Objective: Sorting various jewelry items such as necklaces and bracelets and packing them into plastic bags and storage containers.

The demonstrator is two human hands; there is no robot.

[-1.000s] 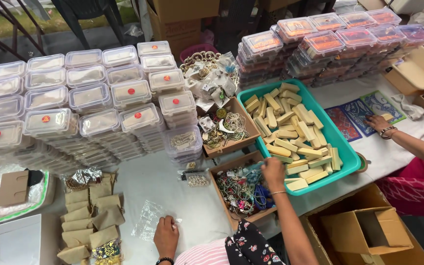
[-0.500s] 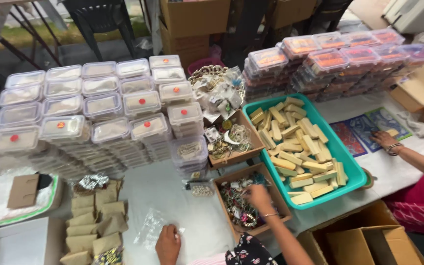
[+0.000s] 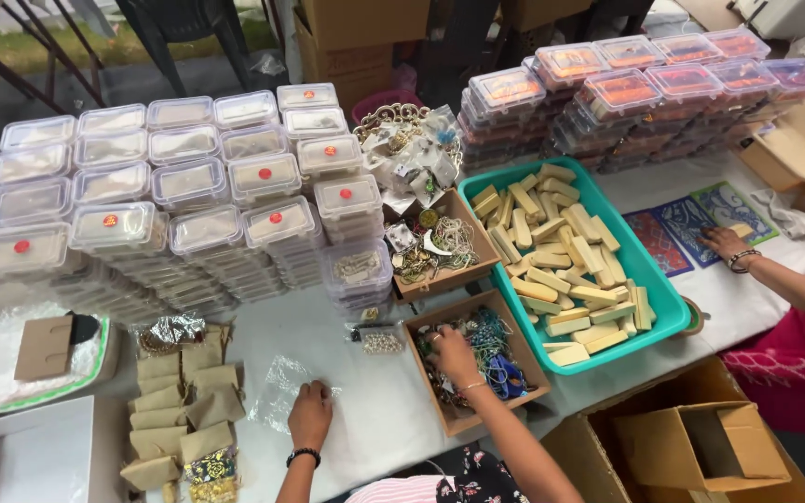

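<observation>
Two hands are at work, and I take the shallow brown cardboard tray of tangled beaded jewellery as my landmark. My right hand is inside that tray, fingers curled down into the heap of beads; I cannot tell whether they have closed on a piece or are only sifting. My left hand lies well left of the tray, palm down and fingers spread flat on the clear plastic bag, pinning it to the white tablecloth.

As I judge it, sorting is at an early stage: the bag looks empty, the tray is full. Just left of the tray lies a small packet of pearly beads. Behind it sits a second cardboard tray of chains; to its right, a teal plastic basket of pale wooden blocks.
</observation>
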